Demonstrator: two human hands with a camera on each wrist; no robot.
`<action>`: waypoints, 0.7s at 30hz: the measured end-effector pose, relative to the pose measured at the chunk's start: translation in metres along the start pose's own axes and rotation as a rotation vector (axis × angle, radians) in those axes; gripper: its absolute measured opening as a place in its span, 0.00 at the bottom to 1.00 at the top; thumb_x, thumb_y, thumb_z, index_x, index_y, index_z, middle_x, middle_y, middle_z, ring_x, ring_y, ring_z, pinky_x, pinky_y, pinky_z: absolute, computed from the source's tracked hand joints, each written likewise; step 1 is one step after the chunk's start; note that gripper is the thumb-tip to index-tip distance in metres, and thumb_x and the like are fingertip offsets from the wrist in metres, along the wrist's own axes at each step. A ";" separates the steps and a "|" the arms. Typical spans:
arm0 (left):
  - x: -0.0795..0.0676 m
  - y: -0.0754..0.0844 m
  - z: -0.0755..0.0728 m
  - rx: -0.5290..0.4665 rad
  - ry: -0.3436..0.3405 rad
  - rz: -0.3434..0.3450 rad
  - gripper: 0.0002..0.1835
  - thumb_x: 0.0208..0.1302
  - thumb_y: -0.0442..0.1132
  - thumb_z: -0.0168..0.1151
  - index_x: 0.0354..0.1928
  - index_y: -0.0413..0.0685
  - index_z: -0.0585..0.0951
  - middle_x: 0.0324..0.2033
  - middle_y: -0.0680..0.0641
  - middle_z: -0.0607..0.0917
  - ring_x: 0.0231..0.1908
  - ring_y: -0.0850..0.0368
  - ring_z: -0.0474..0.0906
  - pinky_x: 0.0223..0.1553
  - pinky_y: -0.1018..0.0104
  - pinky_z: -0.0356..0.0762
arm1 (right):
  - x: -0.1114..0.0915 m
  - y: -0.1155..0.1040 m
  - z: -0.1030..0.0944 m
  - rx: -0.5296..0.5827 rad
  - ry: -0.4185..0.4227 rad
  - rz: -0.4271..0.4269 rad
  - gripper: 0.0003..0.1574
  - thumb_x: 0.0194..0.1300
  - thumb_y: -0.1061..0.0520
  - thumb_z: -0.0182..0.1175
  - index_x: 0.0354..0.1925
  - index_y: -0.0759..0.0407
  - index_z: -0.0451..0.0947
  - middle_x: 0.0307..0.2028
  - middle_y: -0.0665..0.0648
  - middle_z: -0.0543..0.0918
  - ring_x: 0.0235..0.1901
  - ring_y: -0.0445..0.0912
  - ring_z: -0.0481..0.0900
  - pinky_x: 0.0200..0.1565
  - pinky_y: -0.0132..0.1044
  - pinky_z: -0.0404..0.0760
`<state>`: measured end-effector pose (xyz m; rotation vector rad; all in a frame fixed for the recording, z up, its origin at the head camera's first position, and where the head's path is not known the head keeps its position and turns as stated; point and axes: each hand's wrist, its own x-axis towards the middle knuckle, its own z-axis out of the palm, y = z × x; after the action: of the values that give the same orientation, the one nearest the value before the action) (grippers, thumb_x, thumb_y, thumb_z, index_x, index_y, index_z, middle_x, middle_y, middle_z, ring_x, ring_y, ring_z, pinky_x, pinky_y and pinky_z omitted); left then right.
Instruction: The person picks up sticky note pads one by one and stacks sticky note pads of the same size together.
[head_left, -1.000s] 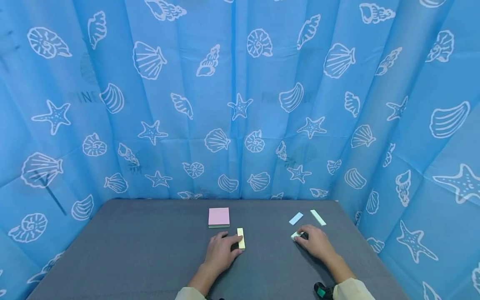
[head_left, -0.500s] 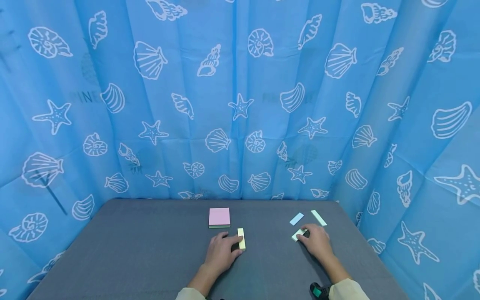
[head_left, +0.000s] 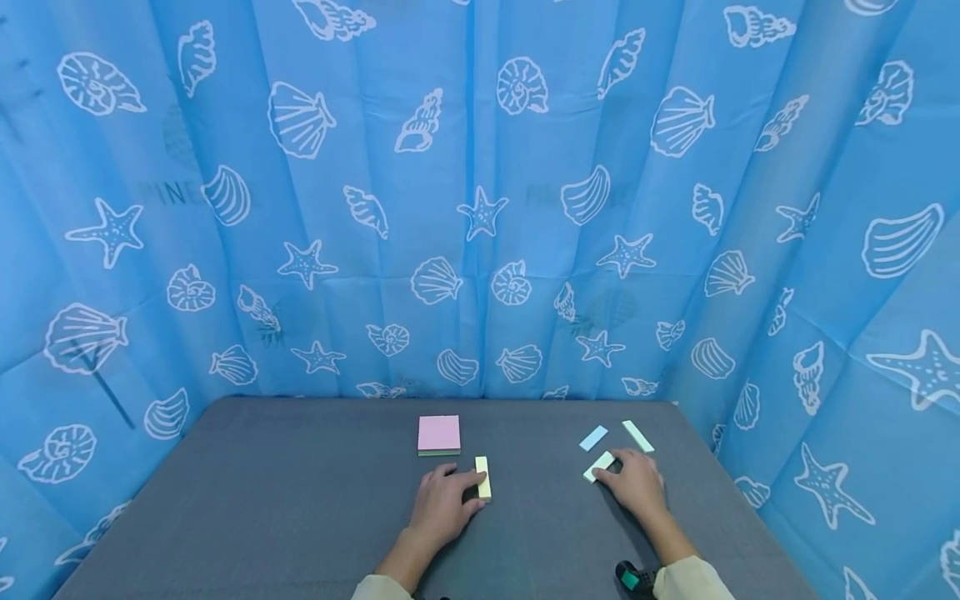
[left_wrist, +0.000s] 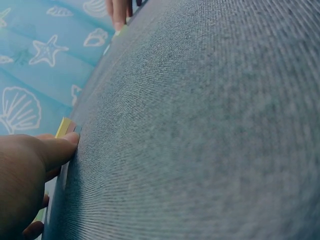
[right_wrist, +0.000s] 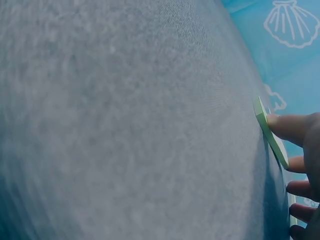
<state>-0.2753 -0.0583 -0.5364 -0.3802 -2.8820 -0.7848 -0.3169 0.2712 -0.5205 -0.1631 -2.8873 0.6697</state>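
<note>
On the grey table, my left hand (head_left: 441, 504) holds a narrow yellow sticky-note pad (head_left: 482, 467) between thumb and index finger. Pink and blue layers show on the side of this yellow pad (left_wrist: 64, 127) in the left wrist view, where the thumb lies against it. Further right, my right hand (head_left: 637, 479) grips a narrow pale green sticky-note pad (head_left: 598, 467), which lies slanted. Seen from the right wrist, the thumb and index finger touch the green pad (right_wrist: 270, 134) along one side, and the other fingers are bent beneath.
A square pink-topped sticky-note pad (head_left: 438, 434) with a green lower edge lies behind my left hand. A light blue strip (head_left: 593, 438) and another pale green strip (head_left: 637, 436) lie beyond my right hand. The blue shell-print curtain (head_left: 480, 250) hangs at the table's back edge.
My right hand has shifted slightly and its fingers have slid off the top of the pale green pad to its right side, uncovering it. My left hand and the yellow pad stay put.
</note>
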 end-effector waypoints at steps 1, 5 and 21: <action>0.000 0.000 0.000 -0.001 0.000 -0.002 0.22 0.57 0.51 0.70 0.56 0.66 0.83 0.53 0.52 0.82 0.60 0.45 0.71 0.56 0.41 0.68 | 0.000 0.000 0.000 0.011 0.007 0.004 0.36 0.58 0.48 0.68 0.56 0.71 0.75 0.58 0.74 0.72 0.58 0.71 0.65 0.53 0.68 0.63; 0.000 0.001 0.000 -0.007 0.003 -0.007 0.22 0.57 0.51 0.70 0.55 0.66 0.83 0.53 0.52 0.82 0.60 0.44 0.71 0.56 0.41 0.68 | 0.002 -0.002 0.004 0.062 0.047 0.013 0.37 0.55 0.51 0.71 0.56 0.71 0.73 0.56 0.75 0.74 0.56 0.71 0.67 0.52 0.68 0.64; 0.000 0.001 0.000 -0.006 0.006 0.002 0.22 0.57 0.51 0.71 0.55 0.66 0.83 0.53 0.53 0.83 0.60 0.44 0.71 0.56 0.40 0.68 | -0.002 -0.018 0.011 0.180 0.177 -0.022 0.32 0.48 0.64 0.73 0.51 0.67 0.73 0.26 0.54 0.80 0.31 0.53 0.75 0.39 0.55 0.68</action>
<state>-0.2754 -0.0573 -0.5361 -0.3808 -2.8741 -0.7933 -0.3183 0.2503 -0.5228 -0.1571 -2.6415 0.8607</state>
